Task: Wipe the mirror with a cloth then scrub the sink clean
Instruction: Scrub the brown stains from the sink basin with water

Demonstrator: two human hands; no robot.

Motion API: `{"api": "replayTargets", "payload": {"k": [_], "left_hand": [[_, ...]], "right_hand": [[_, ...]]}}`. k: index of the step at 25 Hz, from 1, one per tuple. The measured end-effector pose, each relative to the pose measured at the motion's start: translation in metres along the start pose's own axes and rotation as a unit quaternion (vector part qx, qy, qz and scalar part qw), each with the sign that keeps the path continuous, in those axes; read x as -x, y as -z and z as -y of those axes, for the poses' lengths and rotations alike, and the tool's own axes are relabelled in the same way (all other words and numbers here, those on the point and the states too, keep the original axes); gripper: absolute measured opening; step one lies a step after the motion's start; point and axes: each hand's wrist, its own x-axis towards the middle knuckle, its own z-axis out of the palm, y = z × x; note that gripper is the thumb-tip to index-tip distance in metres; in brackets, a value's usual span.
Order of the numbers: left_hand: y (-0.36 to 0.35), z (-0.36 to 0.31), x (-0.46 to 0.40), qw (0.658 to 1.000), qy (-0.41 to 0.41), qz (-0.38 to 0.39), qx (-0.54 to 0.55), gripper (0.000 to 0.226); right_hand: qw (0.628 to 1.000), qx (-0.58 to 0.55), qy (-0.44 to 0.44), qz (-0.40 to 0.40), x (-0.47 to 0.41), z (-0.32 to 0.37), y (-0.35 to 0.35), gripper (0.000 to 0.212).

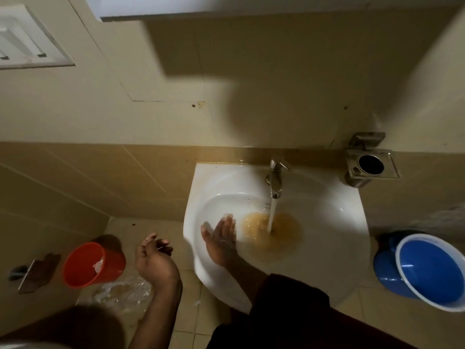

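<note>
A white wall-hung sink (334, 222) fills the middle right. Its chrome tap (275, 178) is running, and brownish water (274, 233) pools around the drain. My right hand (221, 239) lies flat and open inside the left part of the bowl, fingers spread, wet with a little foam, beside the brown pool. My left hand (153, 258) hangs in the air left of the sink over the floor, fingers loosely curled, holding nothing that I can make out. The lower edge of the mirror (226, 8) shows at the top. No cloth is in view.
An orange bucket (91, 264) with something white inside stands on the floor at left, next to a wet patch (125, 289). A blue bucket (427, 268) sits right of the sink. A metal soap holder (371, 165) is fixed to the wall above the sink's right corner.
</note>
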Motion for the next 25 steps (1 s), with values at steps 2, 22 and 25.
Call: {"api": "replayTargets", "payload": {"k": [2, 22, 25], "left_hand": [[0.002, 0.000, 0.006, 1.000, -0.011, 0.014, 0.003, 0.020], [0.022, 0.010, 0.034, 0.995, -0.061, 0.075, -0.015, 0.020], [0.020, 0.007, 0.039, 0.993, -0.081, 0.085, -0.011, 0.023]], "right_hand": [[0.996, 0.003, -0.053, -0.072, -0.002, 0.020, 0.023, 0.092], [0.979, 0.154, 0.019, 0.134, 0.141, -0.011, 0.034, 0.098], [0.982, 0.169, 0.075, 0.025, 0.133, -0.010, 0.032, 0.093]]}}
